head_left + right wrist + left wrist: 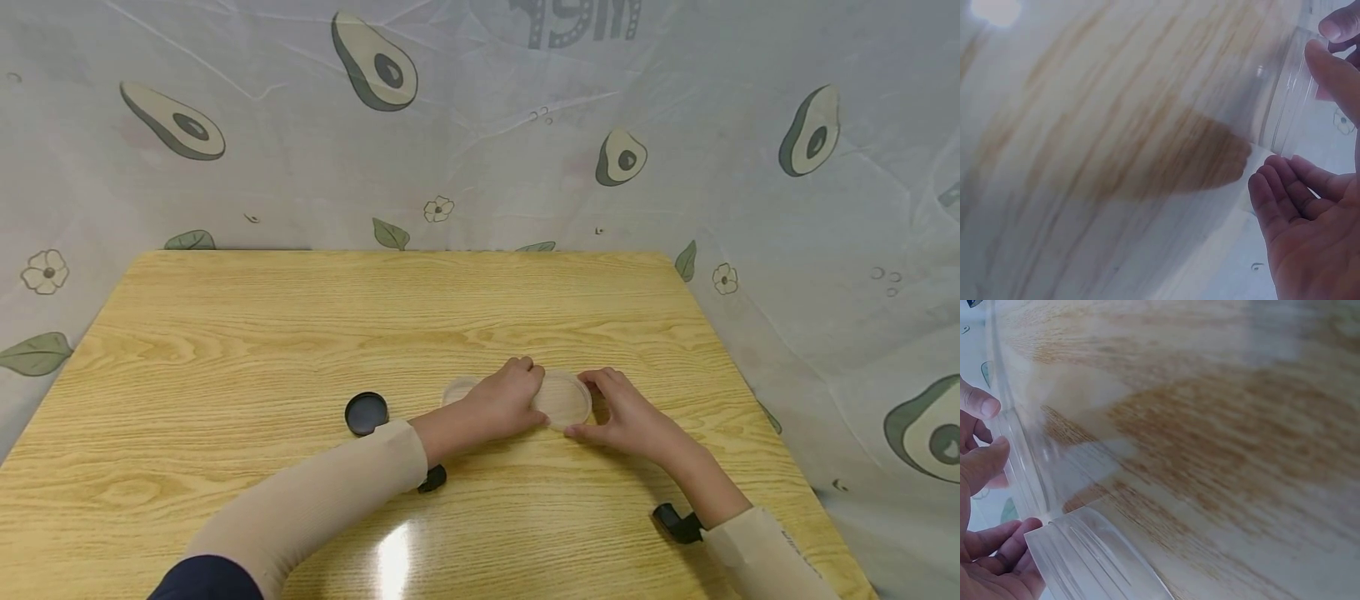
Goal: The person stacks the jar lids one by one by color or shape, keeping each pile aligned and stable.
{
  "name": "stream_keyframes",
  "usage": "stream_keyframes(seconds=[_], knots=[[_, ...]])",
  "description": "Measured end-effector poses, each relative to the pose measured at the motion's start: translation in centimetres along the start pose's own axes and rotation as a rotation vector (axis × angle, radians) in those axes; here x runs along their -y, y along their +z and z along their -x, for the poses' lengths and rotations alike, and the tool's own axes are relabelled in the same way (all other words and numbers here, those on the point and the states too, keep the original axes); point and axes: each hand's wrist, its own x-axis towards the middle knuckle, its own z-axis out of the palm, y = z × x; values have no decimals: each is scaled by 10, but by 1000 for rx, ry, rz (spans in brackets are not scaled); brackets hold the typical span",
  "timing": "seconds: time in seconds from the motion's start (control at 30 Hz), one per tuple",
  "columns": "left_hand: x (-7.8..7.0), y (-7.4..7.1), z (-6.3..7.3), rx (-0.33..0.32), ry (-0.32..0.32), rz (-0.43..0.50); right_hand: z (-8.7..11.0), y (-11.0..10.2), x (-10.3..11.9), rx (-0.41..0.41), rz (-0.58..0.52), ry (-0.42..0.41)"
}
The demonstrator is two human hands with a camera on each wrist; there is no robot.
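In the head view a clear, shallow round plastic dish (564,402) lies on the wooden table between both hands. My left hand (504,404) grips its left edge, thumb at the near side and fingers at the far side. From the right, my right hand (622,417) pinches the opposite edge between thumb and fingers. A smaller clear round piece (458,389) is partly hidden behind the left hand. Its ridged wall (1091,556) shows close up in the left wrist view. The dish's low transparent side (1288,94) appears between the fingers in the right wrist view.
A black round shallow lid (367,414) lies left of the left forearm. The wooden table (300,333) ends at a hanging cloth (487,150) printed with avocados. Black wrist cameras (678,523) sit under both forearms. Light glares on the near tabletop.
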Motion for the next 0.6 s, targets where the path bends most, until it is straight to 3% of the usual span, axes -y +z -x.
stream_keyframes(seconds=[0.37, 0.6], knots=[[0, -3, 4, -39, -12, -8, -1, -3, 1, 10, 13, -6], [9, -24, 17, -126, -4, -71, -2, -2, 11, -30, 37, -4]])
